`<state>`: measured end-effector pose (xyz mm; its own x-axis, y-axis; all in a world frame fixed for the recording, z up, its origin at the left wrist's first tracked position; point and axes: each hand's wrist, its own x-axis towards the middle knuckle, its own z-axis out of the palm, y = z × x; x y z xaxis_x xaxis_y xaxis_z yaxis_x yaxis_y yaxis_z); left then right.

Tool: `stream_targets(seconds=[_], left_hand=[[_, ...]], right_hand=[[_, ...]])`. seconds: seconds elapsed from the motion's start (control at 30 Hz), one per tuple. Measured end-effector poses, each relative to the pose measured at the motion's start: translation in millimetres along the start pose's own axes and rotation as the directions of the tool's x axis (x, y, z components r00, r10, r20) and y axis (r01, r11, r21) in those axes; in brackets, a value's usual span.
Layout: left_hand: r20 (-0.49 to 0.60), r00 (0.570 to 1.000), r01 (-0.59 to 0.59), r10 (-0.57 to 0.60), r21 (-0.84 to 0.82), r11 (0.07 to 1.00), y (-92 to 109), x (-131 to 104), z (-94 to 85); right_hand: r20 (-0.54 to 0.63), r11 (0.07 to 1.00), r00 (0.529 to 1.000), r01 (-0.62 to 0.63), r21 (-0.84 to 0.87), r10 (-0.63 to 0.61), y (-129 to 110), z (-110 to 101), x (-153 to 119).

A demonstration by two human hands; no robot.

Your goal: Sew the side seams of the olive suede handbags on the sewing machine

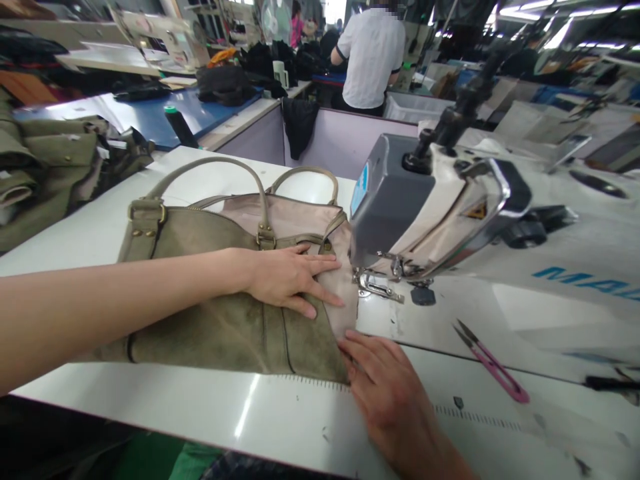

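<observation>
An olive-green handbag [210, 333] with two looped handles, brass-coloured rings and a pale pinkish lining lies on its side on the white sewing table [240, 407]. My left hand [293, 277] rests flat on the bag, fingers spread across the edge where green outer meets lining. At the bag's lower right corner, my right hand [385, 383] has its fingers closed on the edge, thumb mostly hidden beneath. Just beyond the lining's right edge stands the sewing machine's presser foot [380, 287], very near or touching the fabric; I cannot tell which.
The sewing machine head [395, 193] rises at the right. Pink-handled thread snips [493, 363] lie below it. Olive bag pieces [45, 167] are heaped at the left, near a dark thread cone [180, 127]. A person in a white shirt [373, 57] stands farther back.
</observation>
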<state>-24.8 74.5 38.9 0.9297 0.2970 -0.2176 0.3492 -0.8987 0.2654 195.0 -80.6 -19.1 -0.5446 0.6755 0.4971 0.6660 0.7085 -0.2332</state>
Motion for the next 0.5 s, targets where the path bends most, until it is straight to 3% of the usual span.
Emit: stream_targets(seconds=[0.23, 0.37, 0.43, 0.5], left_hand=[[0.002, 1.000, -0.015, 0.014, 0.053, 0.998, -27, 13, -5.4], [-0.025, 1.000, -0.003, 0.007, 0.167, 0.986, -48, 17, -23.9], [-0.005, 1.000, 0.003, -0.002, 0.217, 0.976, -49, 13, -37.1], [0.032, 0.999, -0.013, 0.005, 0.241, 0.970, -35, 1, -46.6]], right_hand=[[0.038, 0.999, 0.999, 0.022, -0.024, -0.021, 26, -1, 21], [0.034, 0.998, 0.999, 0.019, -0.056, -0.017, 37, 6, 26], [0.036, 0.998, 0.999, 0.018, -0.064, -0.016, 39, 9, 26], [0.044, 0.998, 0.999, 0.012, -0.068, -0.009, 39, 11, 24]])
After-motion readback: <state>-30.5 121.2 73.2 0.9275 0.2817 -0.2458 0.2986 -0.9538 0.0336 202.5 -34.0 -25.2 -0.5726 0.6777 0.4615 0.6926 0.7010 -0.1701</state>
